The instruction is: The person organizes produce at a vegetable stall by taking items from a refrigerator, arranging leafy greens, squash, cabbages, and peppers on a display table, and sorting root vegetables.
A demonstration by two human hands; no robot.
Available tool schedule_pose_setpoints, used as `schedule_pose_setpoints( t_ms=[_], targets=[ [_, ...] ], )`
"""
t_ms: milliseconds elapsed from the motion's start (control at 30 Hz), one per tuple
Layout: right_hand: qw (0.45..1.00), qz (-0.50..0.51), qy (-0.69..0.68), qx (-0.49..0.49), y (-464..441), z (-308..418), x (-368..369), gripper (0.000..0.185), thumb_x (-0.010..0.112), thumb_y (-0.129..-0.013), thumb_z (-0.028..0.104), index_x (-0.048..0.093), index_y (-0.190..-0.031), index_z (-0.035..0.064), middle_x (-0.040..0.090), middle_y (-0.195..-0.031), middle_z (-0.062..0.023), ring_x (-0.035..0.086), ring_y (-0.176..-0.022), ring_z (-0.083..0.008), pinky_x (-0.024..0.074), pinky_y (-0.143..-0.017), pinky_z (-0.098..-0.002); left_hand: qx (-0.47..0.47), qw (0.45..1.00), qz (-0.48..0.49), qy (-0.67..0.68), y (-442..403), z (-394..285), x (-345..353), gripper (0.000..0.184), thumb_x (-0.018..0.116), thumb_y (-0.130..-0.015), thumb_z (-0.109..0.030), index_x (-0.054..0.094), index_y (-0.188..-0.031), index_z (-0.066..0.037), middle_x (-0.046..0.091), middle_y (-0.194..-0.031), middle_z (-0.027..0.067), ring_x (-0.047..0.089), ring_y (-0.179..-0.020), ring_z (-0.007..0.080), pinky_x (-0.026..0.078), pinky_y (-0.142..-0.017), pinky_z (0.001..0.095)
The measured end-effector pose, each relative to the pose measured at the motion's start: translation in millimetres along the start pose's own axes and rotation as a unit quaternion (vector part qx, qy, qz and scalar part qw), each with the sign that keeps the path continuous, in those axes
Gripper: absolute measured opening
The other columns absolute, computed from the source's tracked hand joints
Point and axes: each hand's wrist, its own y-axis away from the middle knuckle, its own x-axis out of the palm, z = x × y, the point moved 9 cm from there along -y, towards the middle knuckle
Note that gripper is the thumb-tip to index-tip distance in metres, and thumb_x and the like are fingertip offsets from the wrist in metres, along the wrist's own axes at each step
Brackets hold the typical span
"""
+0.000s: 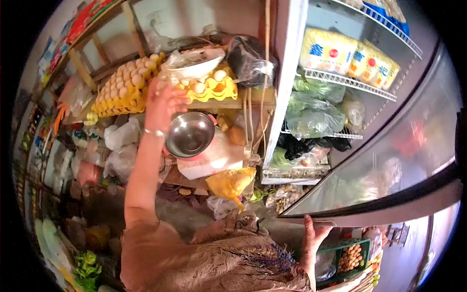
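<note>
My left hand reaches up in front of the shelf, fingers stretched out and apart, with nothing visible in it. Just beyond its fingers a white dish with clear plastic rests on a yellow egg tray. To its left stands another yellow tray full of eggs. Below and right of this hand is a steel bowl. My right hand grips the lower edge of the open refrigerator door, thumb upright; its other fingers are partly hidden.
Inside the refrigerator, yellow-white packets lie on a wire shelf above bagged green vegetables. A black plastic bag sits beside the eggs. A yellow bag hangs at the lower shelf. A green crate holds round brown items.
</note>
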Motion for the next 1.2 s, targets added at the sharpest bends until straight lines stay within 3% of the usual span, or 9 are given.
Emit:
schedule_pose_setpoints(
  t_ms=[100, 233, 300, 433, 567, 833, 1033, 1100, 1200],
  targets=[
    [0.998, -0.058, 0.024, 0.016, 3.2, 24.9, -18.0, 0.077, 0.068, -0.084, 0.001, 0.023, -0.146, 0.001, 0.041, -0.137, -0.0146, 0.045, -0.12, -0.0215, 0.0423, -0.098, -0.0362, -0.084, 0.994, 0.069, -0.012, -42.2, 10.1, 10.4, 0.068, 0.049, -0.096, -0.047, 0.015, -0.145, -0.015, 0.065, -0.104, 0.0261, 0.069, -0.08, 0.0314, 0.057, -0.062, 0.0392],
    [0.995, -0.084, -0.024, -0.044, 3.0, 21.9, -57.0, 0.082, 0.058, -0.081, -0.008, 0.018, -0.151, 0.0062, 0.032, -0.147, -0.0119, 0.041, -0.126, -0.0208, 0.0427, -0.097, -0.0323, -0.176, 0.978, 0.099, -0.046, -70.0, 21.9, 18.5, 0.065, 0.044, -0.096, -0.053, 0.036, -0.134, -0.001, 0.065, -0.108, 0.0245, 0.068, -0.08, 0.024, 0.057, -0.063, 0.0322],
    [0.994, -0.099, -0.032, -0.021, 3.1, 9.7, -78.7, 0.083, 0.059, -0.079, -0.004, 0.018, -0.15, 0.0052, 0.033, -0.147, -0.0127, 0.038, -0.13, -0.0226, 0.038, -0.103, -0.0352, -0.181, 0.978, 0.081, -0.071, -69.3, 21.0, 23.3, 0.06, 0.04, -0.098, -0.049, 0.043, -0.126, 0.005, 0.064, -0.108, 0.0243, 0.065, -0.078, 0.0216, 0.057, -0.066, 0.031],
    [0.99, -0.12, 0.021, -0.068, 3.2, 12.5, -108.5, 0.085, 0.062, -0.074, -0.001, 0.022, -0.149, 0.0026, 0.032, -0.149, -0.0148, 0.036, -0.133, -0.0248, 0.0274, -0.11, -0.039, -0.211, 0.976, 0.053, 0.005, -84.0, 38.3, 23.6, 0.046, 0.037, -0.102, -0.03, 0.039, -0.128, 0.007, 0.056, -0.12, 0.0273, 0.064, -0.095, 0.0315, 0.057, -0.083, 0.0392],
    [0.991, -0.111, 0.014, -0.077, 3.3, 13.6, -127.4, 0.082, 0.061, -0.074, 0.0, 0.025, -0.148, 0.0023, 0.035, -0.148, -0.0148, 0.04, -0.129, -0.023, 0.0339, -0.105, -0.0367, -0.174, 0.981, 0.036, 0.078, -85.4, 35.0, 28.8, 0.038, 0.034, -0.102, -0.016, 0.034, -0.13, 0.01, 0.047, -0.129, 0.0293, 0.057, -0.111, 0.0422, 0.053, -0.096, 0.0481],
    [0.989, -0.116, 0.054, -0.075, 2.7, 18.8, -148.7, 0.081, 0.059, -0.073, 0.0, 0.027, -0.148, 0.0016, 0.04, -0.145, -0.0158, 0.041, -0.13, -0.025, 0.0315, -0.108, -0.0395, -0.116, 0.992, -0.009, 0.056, -58.6, 9.1, 31.3, 0.036, 0.035, -0.101, -0.014, 0.037, -0.128, 0.01, 0.053, -0.123, 0.0277, 0.061, -0.106, 0.0398, 0.055, -0.093, 0.0467],
    [0.99, -0.116, 0.037, -0.069, 4.0, 18.8, -154.5, 0.081, 0.058, -0.073, 0.0, 0.027, -0.148, -0.0001, 0.04, -0.145, -0.0156, 0.038, -0.134, -0.0263, 0.0256, -0.112, -0.0415, -0.084, 0.992, 0.099, 0.01, -11.6, -26.1, 52.7, 0.035, 0.044, -0.095, -0.012, 0.044, -0.123, 0.009, 0.061, -0.113, 0.0229, 0.067, -0.096, 0.0336, 0.059, -0.085, 0.0405],
    [0.991, -0.109, 0.035, -0.062, 3.4, 16.9, -156.1, 0.079, 0.057, -0.074, 0.0, 0.027, -0.147, 0.0, 0.04, -0.145, -0.0152, 0.038, -0.134, -0.0258, 0.025, -0.112, -0.0407, -0.123, 0.964, 0.235, -0.002, 16.3, -23.2, 84.2, 0.036, 0.047, -0.092, -0.013, 0.046, -0.123, 0.006, 0.062, -0.113, 0.0217, 0.068, -0.094, 0.0318, 0.061, -0.079, 0.0384],
    [0.991, -0.108, 0.038, -0.073, 3.1, 15.2, -161.9, 0.079, 0.057, -0.073, -0.002, 0.028, -0.147, 0.0004, 0.04, -0.145, -0.0147, 0.037, -0.134, -0.0251, 0.0248, -0.112, -0.0395, -0.155, 0.951, 0.265, 0.03, 63.4, -3.6, 129.4, 0.04, 0.053, -0.092, -0.017, 0.047, -0.126, 0.004, 0.062, -0.114, 0.0217, 0.068, -0.087, 0.0304, 0.061, -0.071, 0.0334]
  ],
)
